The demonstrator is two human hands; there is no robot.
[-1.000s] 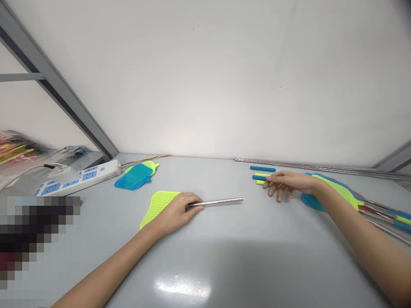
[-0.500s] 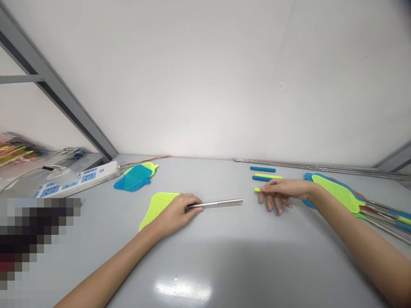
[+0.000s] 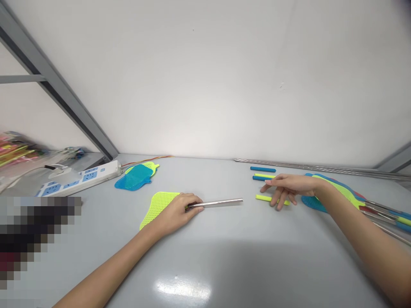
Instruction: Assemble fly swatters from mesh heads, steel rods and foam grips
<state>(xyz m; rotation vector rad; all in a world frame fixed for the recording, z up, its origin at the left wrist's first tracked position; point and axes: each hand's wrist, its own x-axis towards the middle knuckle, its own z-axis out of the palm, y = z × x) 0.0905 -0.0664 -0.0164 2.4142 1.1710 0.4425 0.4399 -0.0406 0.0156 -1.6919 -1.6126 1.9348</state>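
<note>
My left hand (image 3: 176, 214) is closed around the neck of a fly swatter and rests on the table. The swatter's yellow-green mesh head (image 3: 160, 204) shows behind the hand, and its metal rod (image 3: 221, 202) points right. My right hand (image 3: 285, 190) has its fingers apart, holding nothing. Beneath its fingertips lies a yellow-green handle tube (image 3: 263, 198), partly hidden by them. Just beyond that hand is another yellow-green tube (image 3: 265, 176) with a blue tube (image 3: 258, 178) against it. Farther back lies a separate blue tube (image 3: 263, 169).
Blue and yellow-green swatter heads (image 3: 135, 179) overlap at the left, near a white power strip (image 3: 107, 170). Several swatters with rods (image 3: 382, 211) are piled at the right. Long metal rods (image 3: 321, 168) lie along the wall. Plastic-wrapped items (image 3: 16, 149) sit far left.
My right hand has let go of the yellow-green tube, which now lies on the table. The hand has shifted slightly right with its fingers apart. My left hand has stayed in place.
</note>
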